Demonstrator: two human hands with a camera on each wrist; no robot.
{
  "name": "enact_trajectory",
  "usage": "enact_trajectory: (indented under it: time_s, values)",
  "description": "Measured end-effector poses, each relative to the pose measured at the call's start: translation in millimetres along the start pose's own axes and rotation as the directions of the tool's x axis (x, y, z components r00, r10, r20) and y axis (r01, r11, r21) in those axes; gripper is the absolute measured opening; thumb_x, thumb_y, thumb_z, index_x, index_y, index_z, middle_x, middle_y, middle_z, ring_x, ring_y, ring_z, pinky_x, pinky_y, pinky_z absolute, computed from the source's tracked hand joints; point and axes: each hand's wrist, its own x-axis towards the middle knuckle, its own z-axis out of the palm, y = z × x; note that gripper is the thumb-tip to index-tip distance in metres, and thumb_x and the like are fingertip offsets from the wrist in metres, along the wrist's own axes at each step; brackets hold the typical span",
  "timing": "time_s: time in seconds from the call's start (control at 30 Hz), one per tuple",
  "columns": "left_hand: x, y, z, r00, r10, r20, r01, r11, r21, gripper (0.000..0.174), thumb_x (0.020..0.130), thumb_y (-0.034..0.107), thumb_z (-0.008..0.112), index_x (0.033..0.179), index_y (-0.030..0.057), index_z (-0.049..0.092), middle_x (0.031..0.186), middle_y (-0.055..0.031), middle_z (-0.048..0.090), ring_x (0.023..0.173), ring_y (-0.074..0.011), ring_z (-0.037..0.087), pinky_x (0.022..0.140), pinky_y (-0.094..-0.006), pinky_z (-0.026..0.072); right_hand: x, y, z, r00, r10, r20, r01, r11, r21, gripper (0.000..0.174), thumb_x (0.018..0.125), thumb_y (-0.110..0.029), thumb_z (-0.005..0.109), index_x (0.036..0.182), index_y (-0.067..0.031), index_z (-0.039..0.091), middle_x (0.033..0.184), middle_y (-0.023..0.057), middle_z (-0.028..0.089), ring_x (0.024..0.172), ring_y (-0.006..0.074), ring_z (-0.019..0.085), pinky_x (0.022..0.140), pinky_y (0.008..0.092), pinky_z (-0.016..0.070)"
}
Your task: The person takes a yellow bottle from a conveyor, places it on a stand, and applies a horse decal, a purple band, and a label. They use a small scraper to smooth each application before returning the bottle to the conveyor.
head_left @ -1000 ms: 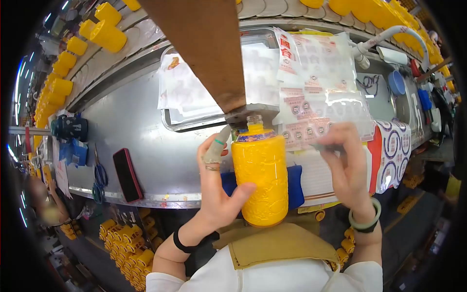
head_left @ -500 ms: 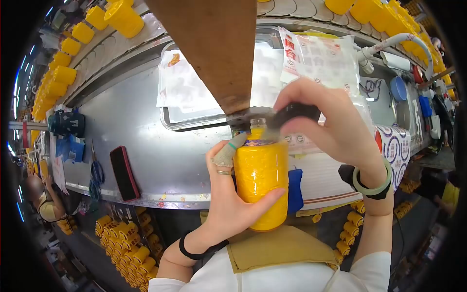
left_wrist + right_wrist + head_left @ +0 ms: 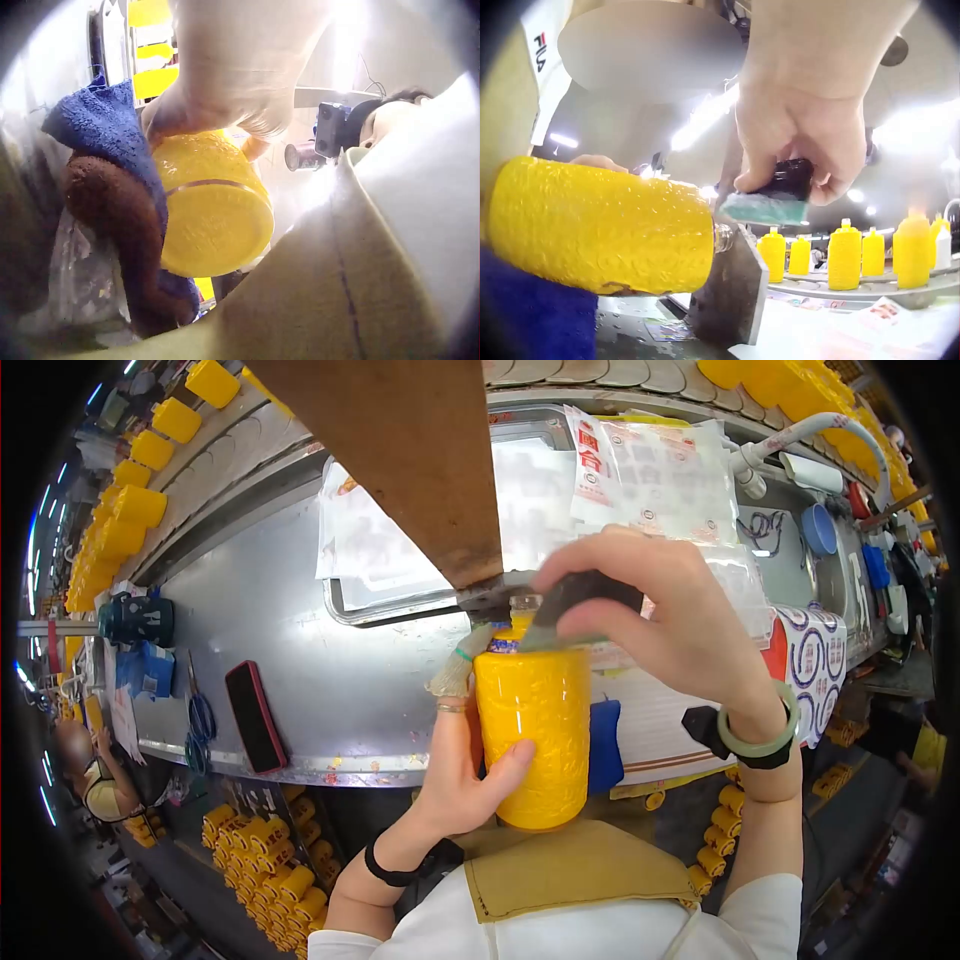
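Note:
A yellow embossed bottle (image 3: 535,740) lies with its clear glass neck (image 3: 723,237) against a metal plate (image 3: 742,289) at the end of a brown beam (image 3: 420,470). My left hand (image 3: 462,785) grips the bottle from the left, thumb across its front. Pale covers sit on its fingertips, near the purple patterned band (image 3: 503,646) at the shoulder. My right hand (image 3: 680,610) pinches a black block with a pale green edge (image 3: 769,206), blurred in the head view, over the bottle's shoulder. Under the bottle shows a blue cloth (image 3: 605,745).
Printed label sheets (image 3: 660,490) lie at the back right, beside a metal tray (image 3: 390,615) with white sheets. A phone (image 3: 255,717) and scissors (image 3: 200,710) are on the left. Yellow bottles (image 3: 845,259) line the conveyor behind. A bent white pipe (image 3: 820,425) stands right.
My right hand came in from the right with the black block to the bottle's shoulder. My left hand keeps its grip on the bottle, its covered fingers now closer to the shoulder.

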Motion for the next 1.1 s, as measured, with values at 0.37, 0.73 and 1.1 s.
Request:
enact_trajectory:
  time_s: [0.37,0.73,1.1]
  values:
    - [6,7,8,0.973,0.231,-0.005,-0.158,0.680,0.716,0.086,0.076,0.020,0.087,0.146,-0.0010,0.041,0.134,-0.0172,0.036,0.124,-0.0312,0.049,0.106,-0.0426,0.0437,1,10,4,0.985,-0.085,-0.153,0.055,0.980,-0.190,0.031,0.082,0.006,0.071,0.112,-0.0025,0.071,0.096,0.0115,0.071,0.086,0.0245,0.069,0.079,0.0322,0.0528]
    - [1,4,6,0.997,0.059,-0.050,-0.033,0.906,0.422,0.088,0.079,0.017,0.085,0.150,-0.0015,0.036,0.139,-0.0208,0.042,0.131,-0.0336,0.049,0.112,-0.0458,0.0398,5,7,8,0.979,-0.189,-0.080,0.152,0.929,-0.337,0.032,0.082,0.003,0.070,0.112,-0.0054,0.071,0.092,0.0109,0.068,0.086,0.0288,0.065,0.080,0.0359,0.0508]
    - [5,15,15,0.977,0.211,-0.017,-0.125,0.640,0.758,0.081,0.077,0.021,0.087,0.144,-0.0005,0.047,0.137,-0.0199,0.046,0.129,-0.0343,0.044,0.108,-0.0442,0.0418,-2,9,-1,0.996,-0.094,0.011,0.094,0.981,-0.168,0.031,0.085,0.001,0.069,0.116,-0.0055,0.068,0.099,0.0108,0.071,0.097,0.0287,0.068,0.084,0.0391,0.0539]
